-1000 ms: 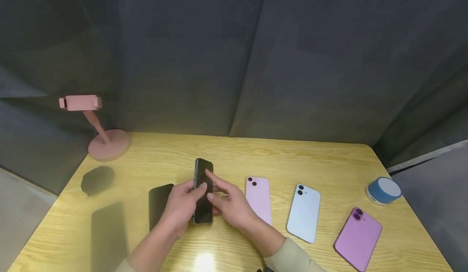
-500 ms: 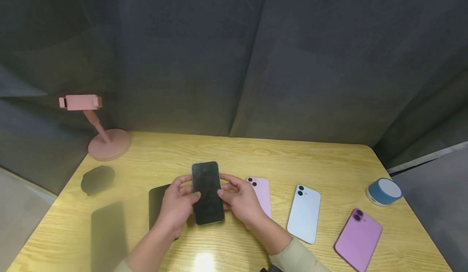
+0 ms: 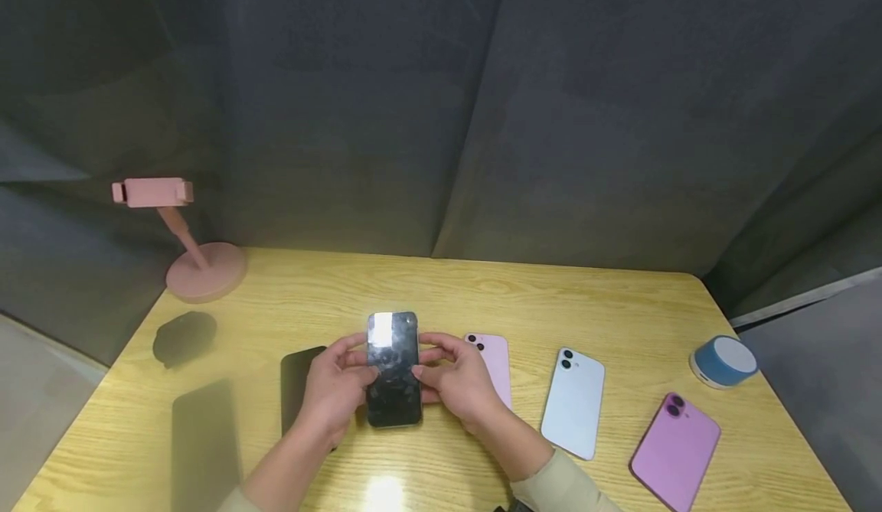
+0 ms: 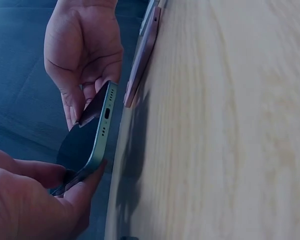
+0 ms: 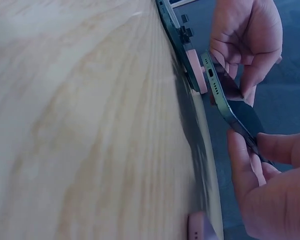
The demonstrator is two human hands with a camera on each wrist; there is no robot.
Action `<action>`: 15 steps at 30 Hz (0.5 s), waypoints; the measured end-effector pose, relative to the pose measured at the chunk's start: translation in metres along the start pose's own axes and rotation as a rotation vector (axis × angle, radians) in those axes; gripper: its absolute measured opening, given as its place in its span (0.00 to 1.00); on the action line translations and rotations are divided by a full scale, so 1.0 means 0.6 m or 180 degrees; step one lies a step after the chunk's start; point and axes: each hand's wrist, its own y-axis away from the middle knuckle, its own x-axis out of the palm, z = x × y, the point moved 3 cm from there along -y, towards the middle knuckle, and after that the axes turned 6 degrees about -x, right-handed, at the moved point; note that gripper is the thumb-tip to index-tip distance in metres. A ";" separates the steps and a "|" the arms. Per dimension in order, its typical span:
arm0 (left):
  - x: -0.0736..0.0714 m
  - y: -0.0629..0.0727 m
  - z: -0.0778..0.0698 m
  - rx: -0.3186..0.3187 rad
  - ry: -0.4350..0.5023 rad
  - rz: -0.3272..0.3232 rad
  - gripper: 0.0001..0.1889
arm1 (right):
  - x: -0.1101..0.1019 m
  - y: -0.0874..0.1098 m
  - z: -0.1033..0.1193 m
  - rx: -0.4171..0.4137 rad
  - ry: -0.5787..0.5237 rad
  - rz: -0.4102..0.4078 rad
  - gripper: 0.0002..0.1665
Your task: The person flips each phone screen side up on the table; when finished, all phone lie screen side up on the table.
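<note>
A smartphone point(image 3: 394, 401) with a dark screen is held above the table in the head view, screen towards me. My left hand point(image 3: 332, 389) grips its left edge, thumb on the screen. From the other side my right hand point(image 3: 463, 380) holds the right edge, thumb over the front rim. Both wrist views show the phone's greenish bottom edge point(image 4: 101, 135) with its port, tilted above the wood. A bright reflection lies at the top of the screen. Beneath my left hand, a dark phone point(image 3: 296, 382) is partly hidden; a pink phone point(image 3: 492, 359) lies partly behind my right hand.
Further right on the wooden table point(image 3: 551, 290) lie a pale blue phone point(image 3: 573, 403) and a purple phone point(image 3: 675, 447). A blue cylinder point(image 3: 720, 361) with a white top stands at the right edge. A pink phone stand point(image 3: 196, 263) occupies the back left corner, near grey flat shapes point(image 3: 205, 447).
The phone has turned from a narrow, angled view to facing me. My right index finger has left its screen for the edge. A light reflection now shows on the glass.
</note>
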 end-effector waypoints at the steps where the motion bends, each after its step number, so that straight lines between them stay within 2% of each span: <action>1: 0.000 0.000 0.002 0.0003 0.0004 -0.0007 0.26 | 0.000 0.000 -0.001 0.0005 0.0014 0.0000 0.29; 9: 0.001 -0.008 0.017 0.0020 -0.0206 -0.0063 0.26 | 0.000 0.005 -0.012 0.0014 0.0149 0.0038 0.35; 15: 0.003 -0.012 0.022 0.0031 -0.0155 -0.0047 0.27 | -0.001 0.005 -0.014 -0.0015 0.0276 0.0020 0.36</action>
